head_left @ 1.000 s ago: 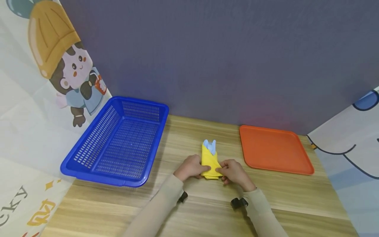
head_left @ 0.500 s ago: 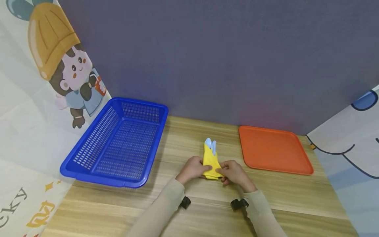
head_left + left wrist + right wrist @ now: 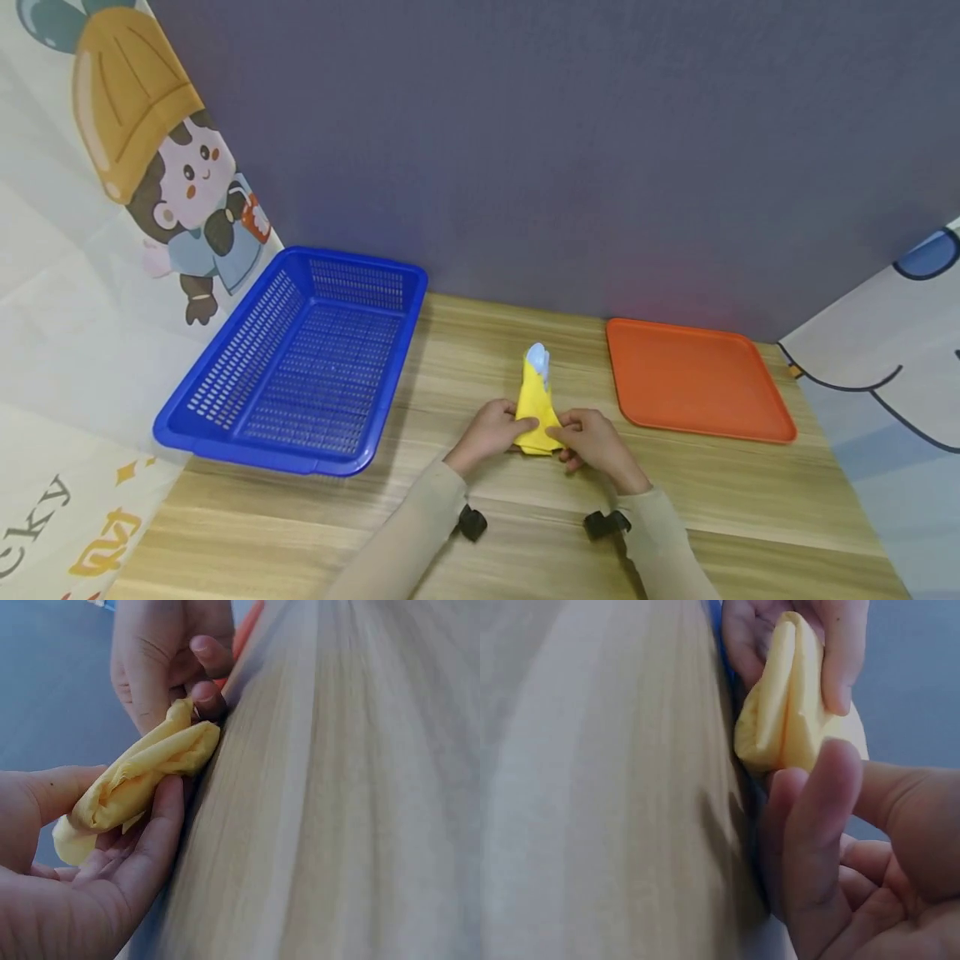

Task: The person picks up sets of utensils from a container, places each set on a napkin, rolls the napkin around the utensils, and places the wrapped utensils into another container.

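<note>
A yellow napkin is folded round pale blue plastic cutlery, whose tops stick out at its far end; a spoon's bowl shows in front. My left hand grips the napkin's left side, thumb on top and fingers beneath. On the lower right corner, my right hand pinches the cloth between thumb and fingers. In the left wrist view the near end of the napkin shows rolled, layered folds. The right wrist view shows the same folded end of the napkin close over the table.
A blue perforated basket stands at the left of the wooden table. An orange tray lies at the back right. Behind the table rises a grey-blue panel, with printed sheets at both sides.
The napkin bundle has turned on its long axis and shifted slightly right, its left side rolling over. The fork tines have gone out of sight. My left hand has moved slightly right; my right stays put.
</note>
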The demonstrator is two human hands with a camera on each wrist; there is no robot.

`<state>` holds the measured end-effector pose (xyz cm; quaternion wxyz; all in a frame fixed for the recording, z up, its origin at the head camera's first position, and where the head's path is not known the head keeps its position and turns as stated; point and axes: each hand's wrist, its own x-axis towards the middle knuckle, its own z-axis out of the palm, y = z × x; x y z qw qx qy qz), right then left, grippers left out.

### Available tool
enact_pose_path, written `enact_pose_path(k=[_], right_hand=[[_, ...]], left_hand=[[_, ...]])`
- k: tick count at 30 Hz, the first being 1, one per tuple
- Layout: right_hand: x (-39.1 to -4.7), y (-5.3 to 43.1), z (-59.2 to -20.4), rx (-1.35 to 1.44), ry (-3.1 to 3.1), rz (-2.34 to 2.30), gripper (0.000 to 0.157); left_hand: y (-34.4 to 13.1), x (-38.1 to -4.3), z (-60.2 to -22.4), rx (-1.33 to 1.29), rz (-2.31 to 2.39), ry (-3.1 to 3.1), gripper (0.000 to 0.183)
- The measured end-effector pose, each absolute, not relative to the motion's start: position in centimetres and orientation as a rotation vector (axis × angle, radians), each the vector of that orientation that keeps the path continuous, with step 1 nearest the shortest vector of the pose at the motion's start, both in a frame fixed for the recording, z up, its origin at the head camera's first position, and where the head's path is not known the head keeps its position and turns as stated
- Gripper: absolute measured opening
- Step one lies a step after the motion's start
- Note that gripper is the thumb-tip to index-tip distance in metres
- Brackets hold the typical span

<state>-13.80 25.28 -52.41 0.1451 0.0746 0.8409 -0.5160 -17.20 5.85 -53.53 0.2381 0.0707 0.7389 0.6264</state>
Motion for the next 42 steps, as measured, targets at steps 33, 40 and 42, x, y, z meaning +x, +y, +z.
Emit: enact_pose_path(k=[33,40,42], right_hand=[[-7.7,21.5,-45.0,-0.478,3.059,-1.610,0.017],[-7.6,21.3,-45.1,-0.618,2.957,-1.727,0.023],[-7.7,21.4,-45.3,-0.692,2.899,-1.797,0.027]], left_hand=[[1.5,-12.9,-47.8,0.463,2.117,1.708,0.043],[1.1,-12.4,-48.1,0.394,2.194,1.559,0.044],[1.0,-12.4,-48.2,0.383,2.214,1.487,0.046]])
